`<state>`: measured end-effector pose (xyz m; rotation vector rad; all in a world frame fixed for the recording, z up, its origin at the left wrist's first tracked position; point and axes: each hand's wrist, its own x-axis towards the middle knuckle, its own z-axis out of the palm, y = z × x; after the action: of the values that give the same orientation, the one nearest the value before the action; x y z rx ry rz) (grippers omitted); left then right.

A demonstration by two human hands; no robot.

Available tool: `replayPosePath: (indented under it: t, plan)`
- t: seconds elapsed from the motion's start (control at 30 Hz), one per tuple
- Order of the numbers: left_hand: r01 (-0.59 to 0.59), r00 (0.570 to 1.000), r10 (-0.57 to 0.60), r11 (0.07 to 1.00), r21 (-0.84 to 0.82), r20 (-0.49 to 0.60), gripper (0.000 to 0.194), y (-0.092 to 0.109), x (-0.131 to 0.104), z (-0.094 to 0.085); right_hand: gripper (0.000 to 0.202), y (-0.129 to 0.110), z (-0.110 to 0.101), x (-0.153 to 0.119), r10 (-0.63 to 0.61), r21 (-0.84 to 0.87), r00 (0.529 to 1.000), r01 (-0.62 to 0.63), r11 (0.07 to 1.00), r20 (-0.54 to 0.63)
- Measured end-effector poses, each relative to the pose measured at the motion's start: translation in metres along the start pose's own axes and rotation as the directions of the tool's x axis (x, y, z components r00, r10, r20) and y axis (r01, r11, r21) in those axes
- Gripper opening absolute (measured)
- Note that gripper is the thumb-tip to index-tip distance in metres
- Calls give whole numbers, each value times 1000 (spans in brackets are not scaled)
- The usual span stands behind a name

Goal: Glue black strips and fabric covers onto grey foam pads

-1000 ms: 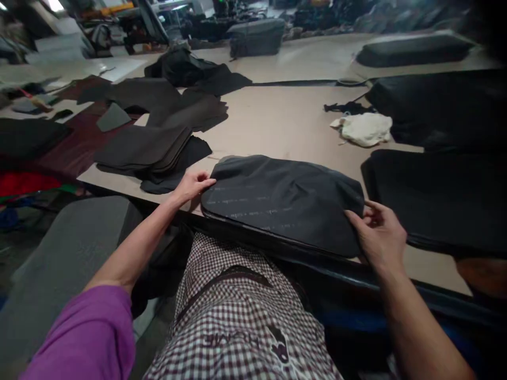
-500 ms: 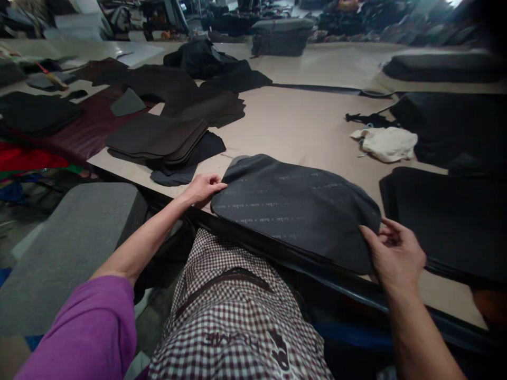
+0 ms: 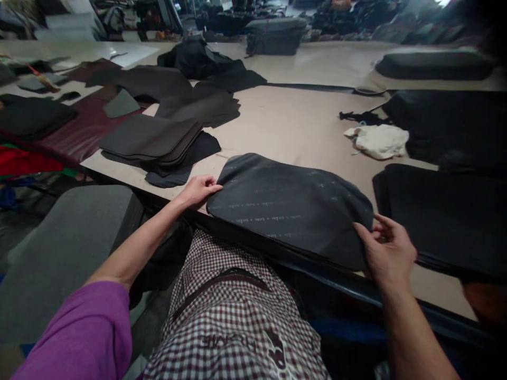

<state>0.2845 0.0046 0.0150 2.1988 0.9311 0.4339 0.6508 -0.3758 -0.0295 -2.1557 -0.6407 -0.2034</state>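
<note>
A black cut sheet (image 3: 285, 206) with rounded ends and rows of pale printed lettering lies along the table's front edge, over what look like more dark sheets. Its left end is pinched between the thumb and fingers of my left hand (image 3: 200, 190). At the opposite end my right hand (image 3: 390, 245) grips the edge, thumb on top and fingers curled behind. A stack of dark brown cut pieces (image 3: 152, 138) sits just beyond my left hand. To the right of my right hand lies a pile of black sheets (image 3: 443, 216).
A crumpled white cloth (image 3: 380, 141) rests on the beige table (image 3: 277, 121). A grey padded stack (image 3: 67, 253) stands low at my left. Dark pieces (image 3: 206, 103) and a maroon sheet (image 3: 75, 129) lie further left. A dark bundle (image 3: 275, 37) stands at the back.
The whole view has shifted slightly, so things appear a little further left. Both hands keep their hold on the black sheet; its right end looks slightly more creased.
</note>
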Motion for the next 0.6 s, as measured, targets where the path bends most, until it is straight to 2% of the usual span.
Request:
replayPosePath:
  t: [0.1, 0.2, 0.3, 0.37, 0.43, 0.5, 0.6]
  plan:
    - [4, 1000, -4, 1000, 17, -5, 36, 3, -2, 1, 69, -4, -5, -1, -59, -112, 998, 62, 992, 25]
    - [-13, 998, 17, 999, 52, -68, 35, 6, -5, 2, 73, -15, -11, -3, -200, -355, 979, 198, 914, 30]
    - [-142, 973, 177, 964, 225, -148, 36, 9, -9, 6, 59, -26, -14, -5, -373, -465, 925, 364, 807, 77]
    - [-298, 932, 351, 886, 356, -93, 24, 9, -10, 10, 39, -28, -14, -6, -477, -442, 861, 502, 743, 177]
    - [-421, 886, 464, 790, 445, 16, 19, 9, -12, 13, 31, -29, -13, -7, -537, -390, 800, 599, 699, 267]
    - [-469, 867, 487, 727, 501, 105, 24, 10, -14, 15, 30, -33, -11, -9, -554, -342, 774, 632, 695, 305]
    - [-461, 877, 455, 710, 532, 153, 28, 14, -15, 12, 29, -49, -6, -16, -578, -227, 757, 648, 727, 306]
